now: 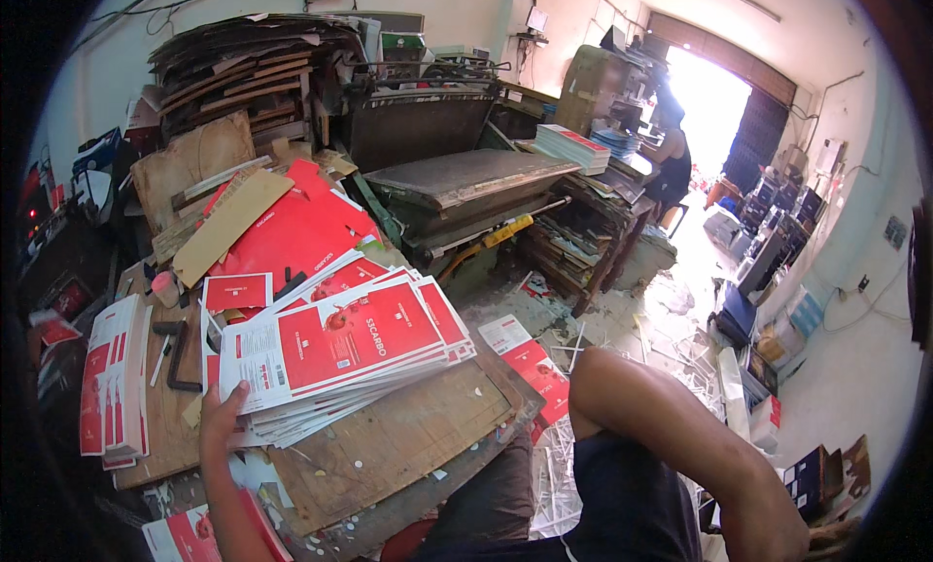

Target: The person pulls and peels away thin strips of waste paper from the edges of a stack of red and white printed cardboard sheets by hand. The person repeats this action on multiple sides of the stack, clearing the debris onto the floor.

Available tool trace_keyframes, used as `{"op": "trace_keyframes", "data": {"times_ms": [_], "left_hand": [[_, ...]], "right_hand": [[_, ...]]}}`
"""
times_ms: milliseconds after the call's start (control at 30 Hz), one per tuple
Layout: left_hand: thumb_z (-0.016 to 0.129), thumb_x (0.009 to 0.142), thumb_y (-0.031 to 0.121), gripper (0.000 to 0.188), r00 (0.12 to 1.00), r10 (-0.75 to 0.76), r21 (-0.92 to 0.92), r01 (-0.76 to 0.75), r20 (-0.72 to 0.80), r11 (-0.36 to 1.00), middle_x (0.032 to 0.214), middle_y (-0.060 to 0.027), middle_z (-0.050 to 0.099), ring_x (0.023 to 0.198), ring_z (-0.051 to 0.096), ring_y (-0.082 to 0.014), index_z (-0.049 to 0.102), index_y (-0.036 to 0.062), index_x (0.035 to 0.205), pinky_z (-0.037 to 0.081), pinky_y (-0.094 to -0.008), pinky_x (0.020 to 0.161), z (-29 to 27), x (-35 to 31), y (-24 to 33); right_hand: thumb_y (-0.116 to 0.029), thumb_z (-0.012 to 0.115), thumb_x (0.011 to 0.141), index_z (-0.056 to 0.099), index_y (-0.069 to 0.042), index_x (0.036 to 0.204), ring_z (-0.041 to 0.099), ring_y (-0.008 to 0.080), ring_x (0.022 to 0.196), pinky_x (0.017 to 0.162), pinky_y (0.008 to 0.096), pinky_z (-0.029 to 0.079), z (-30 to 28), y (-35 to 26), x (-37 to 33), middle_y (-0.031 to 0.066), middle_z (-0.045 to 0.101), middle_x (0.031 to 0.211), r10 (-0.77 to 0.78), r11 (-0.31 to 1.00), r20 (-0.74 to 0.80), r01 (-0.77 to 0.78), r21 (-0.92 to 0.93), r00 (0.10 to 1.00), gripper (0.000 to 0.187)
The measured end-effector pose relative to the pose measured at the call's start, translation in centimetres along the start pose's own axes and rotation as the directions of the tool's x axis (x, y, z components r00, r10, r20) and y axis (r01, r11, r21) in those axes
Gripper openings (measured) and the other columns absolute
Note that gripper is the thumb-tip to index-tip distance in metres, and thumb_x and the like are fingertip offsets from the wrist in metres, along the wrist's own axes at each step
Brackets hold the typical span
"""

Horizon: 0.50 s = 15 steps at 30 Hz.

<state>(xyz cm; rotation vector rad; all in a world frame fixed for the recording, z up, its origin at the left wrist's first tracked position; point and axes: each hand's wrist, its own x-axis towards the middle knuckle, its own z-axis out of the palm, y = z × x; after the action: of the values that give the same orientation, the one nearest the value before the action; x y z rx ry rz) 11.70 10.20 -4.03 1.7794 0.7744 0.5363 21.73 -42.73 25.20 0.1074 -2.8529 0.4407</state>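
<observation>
My left hand [224,412] is at the near left corner of a pile of red and white printed cardboard sheets [355,333]. Its thumb lies over the top sheet's edge, and the other fingers are partly hidden at the pile's side. The sheets are fanned a little and rest on a worn wooden board [403,440]. My right arm [680,431] is bent, its elbow raised at the centre right and its forearm running to the lower right. The right hand is beyond the picture's edge.
Left of the pile are a black angled bar [180,358] and another sheet stack [117,387]. Ahead stands a heavy press [437,163] with its plate tilted open. Paper scraps [622,368] litter the floor. A person [671,158] works near the bright doorway.
</observation>
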Motion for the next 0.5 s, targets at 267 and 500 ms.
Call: {"op": "trace_keyframes", "data": {"times_ms": [267,500], "left_hand": [[0.062,0.096,0.038,0.053,0.975,-0.120,-0.080,0.138,0.188,0.987,0.119,-0.0173,0.066,0.113,0.063,-0.0275,0.051,0.0013,0.133,0.045,-0.0465,0.103,-0.4,-0.9,1.6],[0.071,0.090,0.037,0.055,0.999,0.037,-0.039,-0.036,0.025,0.999,0.113,-0.0118,0.070,0.100,0.066,-0.0217,0.059,-0.0006,0.128,0.053,-0.0382,0.085,-0.6,1.3,-1.9]], "right_hand": [[-0.013,0.044,0.097,0.052,-0.020,0.075,0.049,0.0155,0.073,0.072,0.0345,0.042,-1.7,2.8,-3.6,-0.0031,0.046,0.077,-0.167,0.985,-0.384,0.139,-0.099,0.908,0.025],[-0.025,0.070,0.091,0.069,0.000,0.090,0.058,0.0108,0.076,0.075,0.0256,0.046,-0.1,13.8,-21.0,0.0043,0.067,0.087,0.123,0.621,-0.913,-0.687,0.377,-0.390,0.025]]}}
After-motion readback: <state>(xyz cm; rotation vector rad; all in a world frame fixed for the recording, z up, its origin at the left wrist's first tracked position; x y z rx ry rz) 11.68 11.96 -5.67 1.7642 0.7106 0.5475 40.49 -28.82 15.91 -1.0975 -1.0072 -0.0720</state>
